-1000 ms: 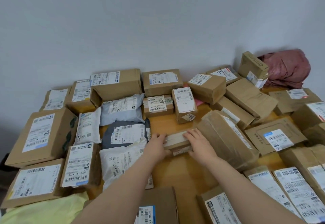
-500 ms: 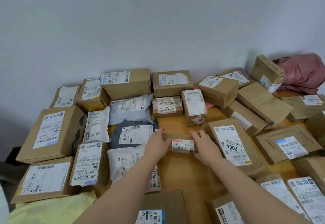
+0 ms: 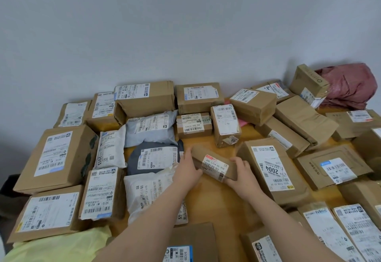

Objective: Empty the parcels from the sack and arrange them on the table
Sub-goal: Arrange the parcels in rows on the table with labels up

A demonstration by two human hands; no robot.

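The small parcel [image 3: 214, 166] is held between your hands, just left of the 2004 box [image 3: 272, 171] and over the bare strip of table [image 3: 216, 200] on that box's left side. Your left hand [image 3: 186, 171] grips the parcel's end farthest from the 2004 box. Your right hand [image 3: 243, 176] grips the other end, close against the box's left edge.

A second ago the parcel lay straight across in front of you with a plain face showing. You have since rolled it label-up and swung it. The 2004 box was tipped on its side then and now lies flat with its label up. This looks like sorting for readable labels, so I judge the parcel is being placed rather than already settled. I cannot tell whether its underside touches the table.

Its long axis now runs on a slant. The left end points away from you and the end beside the 2004 box comes toward you. The white label faces up on the half nearer that box.
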